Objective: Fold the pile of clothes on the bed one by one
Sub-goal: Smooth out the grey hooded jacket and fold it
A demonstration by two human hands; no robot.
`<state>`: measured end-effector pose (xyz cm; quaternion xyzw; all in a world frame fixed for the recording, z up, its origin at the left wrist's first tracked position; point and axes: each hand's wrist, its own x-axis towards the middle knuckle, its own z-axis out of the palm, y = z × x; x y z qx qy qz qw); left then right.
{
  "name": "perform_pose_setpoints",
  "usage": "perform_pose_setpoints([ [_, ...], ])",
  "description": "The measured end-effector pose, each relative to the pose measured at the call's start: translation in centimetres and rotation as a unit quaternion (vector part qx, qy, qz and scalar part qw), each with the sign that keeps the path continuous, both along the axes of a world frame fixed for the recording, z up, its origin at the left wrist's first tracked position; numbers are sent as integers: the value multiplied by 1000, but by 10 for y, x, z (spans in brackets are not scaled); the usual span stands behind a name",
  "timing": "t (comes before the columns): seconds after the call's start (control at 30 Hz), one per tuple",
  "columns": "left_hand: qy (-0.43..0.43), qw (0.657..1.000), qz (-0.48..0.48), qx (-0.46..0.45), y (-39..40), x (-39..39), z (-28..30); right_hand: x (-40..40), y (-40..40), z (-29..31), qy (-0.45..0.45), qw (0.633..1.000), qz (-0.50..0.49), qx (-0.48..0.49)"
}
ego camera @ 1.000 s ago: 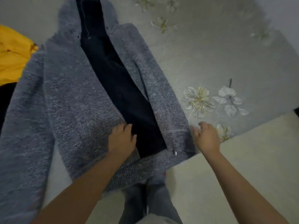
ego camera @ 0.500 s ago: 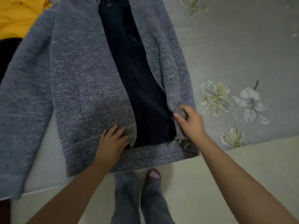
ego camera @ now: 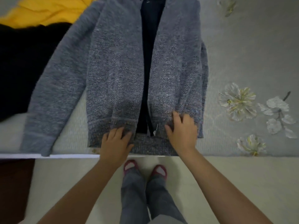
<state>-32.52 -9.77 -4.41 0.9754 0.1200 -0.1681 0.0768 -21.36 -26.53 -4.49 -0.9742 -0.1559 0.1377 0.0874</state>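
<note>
Three garments lie on one bed [ego camera: 242,46]: one grey jacket [ego camera: 116,75] under both grips, one black garment [ego camera: 24,65] and one yellow garment [ego camera: 48,10] beyond the left grip [ego camera: 115,143]. Two grips, left and right [ego camera: 182,131]. Two feet [ego camera: 145,168] below them.

Person: both forearms bare, no sleeves visible; left hand [ego camera: 115,143] and right hand [ego camera: 182,132] ungloved. Legwear: grey trousers [ego camera: 137,191]. Footwear: red-edged slippers [ego camera: 129,166].

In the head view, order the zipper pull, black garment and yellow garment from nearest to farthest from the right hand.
From the right hand:
1. Zipper pull, just left of it at the jacket hem.
2. Black garment, far left on the bed.
3. Yellow garment, top left, beyond the black one.
</note>
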Motion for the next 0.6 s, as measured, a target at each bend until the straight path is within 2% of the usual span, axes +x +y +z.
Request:
perform_pose_setpoints([
  [0.07, -75, 995, 50, -31, -9, -10, -6, -18, -1, -1, -46, 993, -26, 108],
  [0.13, -96, 978, 157, -101, -12, -17, -11, -30, 2, 0, 40, 990, -58, 124],
  [0.2, -68, 941, 272, -187, -15, -20, -19, -39, 5, -9, 148, 983, -53, 90],
  [0.23, -68, 928, 298, -213, -17, -22, -24, -41, 9, -14, 186, 977, -59, 91],
  [0.4, -118, 884, 346, -290, -19, -13, -33, -39, 35, -28, 259, 939, -147, 171],
  [0.5, -103, 873, 356, -315, -15, -10, -36, -38, 38, -28, 239, 960, -78, 121],
  [0.6, -91, 872, 355, -325, -12, -13, -34, -43, 32, -24, 206, 975, -51, 71],
])
